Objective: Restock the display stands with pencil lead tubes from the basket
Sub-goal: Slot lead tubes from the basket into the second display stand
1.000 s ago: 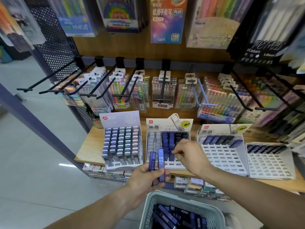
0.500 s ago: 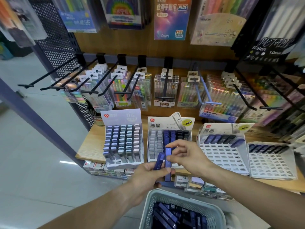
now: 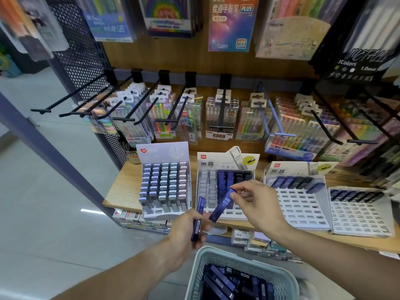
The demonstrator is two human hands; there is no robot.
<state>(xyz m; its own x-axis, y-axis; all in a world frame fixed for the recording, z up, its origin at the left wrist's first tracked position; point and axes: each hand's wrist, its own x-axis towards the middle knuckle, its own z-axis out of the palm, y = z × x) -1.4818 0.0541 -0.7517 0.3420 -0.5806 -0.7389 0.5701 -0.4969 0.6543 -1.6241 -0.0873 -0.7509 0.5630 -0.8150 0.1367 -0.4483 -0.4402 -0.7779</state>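
Observation:
My right hand (image 3: pixel 258 204) pinches a blue lead tube marked HB 0.5 (image 3: pixel 223 205) by its top end, tilted, in front of the middle display stand (image 3: pixel 205 191). My left hand (image 3: pixel 186 230) grips another blue lead tube (image 3: pixel 198 217), held nearly upright just below that stand. The middle stand holds grey, blue and dark tubes in its upper rows. The pale basket (image 3: pixel 216 258) at the bottom holds several dark blue tubes.
A full stand of grey tubes (image 3: pixel 164 185) sits to the left. Two mostly bare white stands (image 3: pixel 303 204) (image 3: pixel 359 213) sit to the right on the wooden shelf (image 3: pixel 121 191). Black hooks (image 3: pixel 138 107) with pen packs jut out above. Boxes line the shelf below.
My right hand has taken one of the two blue tubes from my left hand and lifted it to the right, toward the middle stand. My left hand keeps one tube.

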